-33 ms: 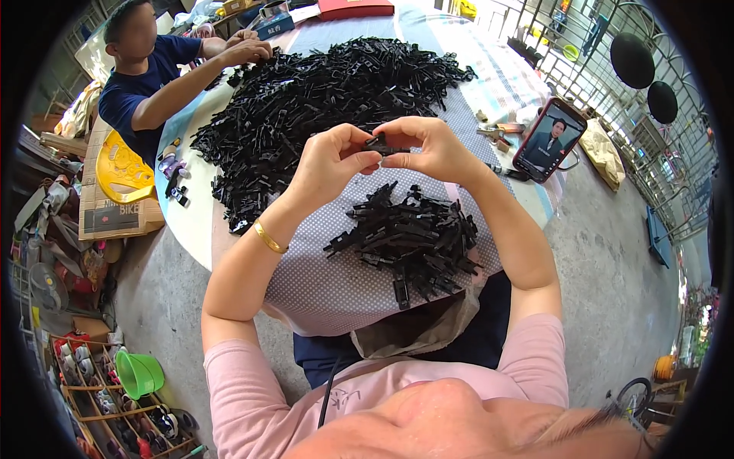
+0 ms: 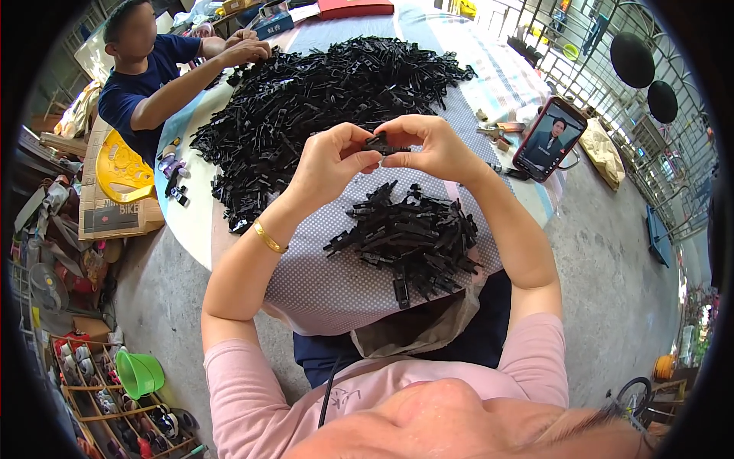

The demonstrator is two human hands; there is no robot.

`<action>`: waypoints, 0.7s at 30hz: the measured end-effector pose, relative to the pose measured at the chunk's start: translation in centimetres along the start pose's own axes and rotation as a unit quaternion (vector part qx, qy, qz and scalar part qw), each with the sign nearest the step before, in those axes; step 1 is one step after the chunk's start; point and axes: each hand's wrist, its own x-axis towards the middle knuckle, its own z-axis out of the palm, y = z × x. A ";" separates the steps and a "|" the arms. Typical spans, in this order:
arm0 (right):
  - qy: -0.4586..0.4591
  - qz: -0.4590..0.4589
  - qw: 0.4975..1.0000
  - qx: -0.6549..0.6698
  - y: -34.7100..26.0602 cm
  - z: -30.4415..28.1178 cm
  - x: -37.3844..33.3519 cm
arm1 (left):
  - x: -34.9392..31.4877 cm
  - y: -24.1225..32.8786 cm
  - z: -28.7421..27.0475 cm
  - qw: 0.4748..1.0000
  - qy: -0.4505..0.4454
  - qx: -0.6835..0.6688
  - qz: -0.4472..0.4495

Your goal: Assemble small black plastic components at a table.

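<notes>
Together, the left hand [image 2: 327, 159] and right hand [image 2: 437, 148] of a person in a pink shirt [image 2: 252, 382] pinch a small black piece [image 2: 378, 143], the thumb and forefinger of each closed narrowly upon it. The piece sits directly between the two sets of fingertips, above the table, its finer shape partly hidden by the grip. Little has changed from the earlier frame: both hands keep nearly the same place, the piece shows at a scarcely different angle, and the piles look as they did. Just below the hands, on a dotted cloth [image 2: 306, 287], a smaller pile [image 2: 413, 237] of black pieces lies near the person's lap, while a larger pile [image 2: 329, 96] spreads beyond the knuckles toward the table's far side. A gold bracelet [image 2: 269, 237] circles the left wrist; script lettering marks the chest of the shirt. To the right, a phone [image 2: 549, 139] is propped at a tilt, its screen showing a figure in a dark jacket above small caption text. At upper left, a co-worker in navy [image 2: 136, 96] has both hands at the edge of the larger pile. Beyond, printed characters cover a blue box [image 2: 274, 26] near a red box [image 2: 355, 8]. Block letters run across a carton [image 2: 115, 218] under a yellow plastic item [image 2: 122, 170]; nearer, a green bucket [image 2: 140, 375] stands beside a shoe rack [image 2: 86, 388].
</notes>
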 end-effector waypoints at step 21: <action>-0.025 0.030 0.988 -0.146 -3.3 -1.5 -7.6 | -0.2 -1.2 0.2 0.978 -0.044 0.157 0.127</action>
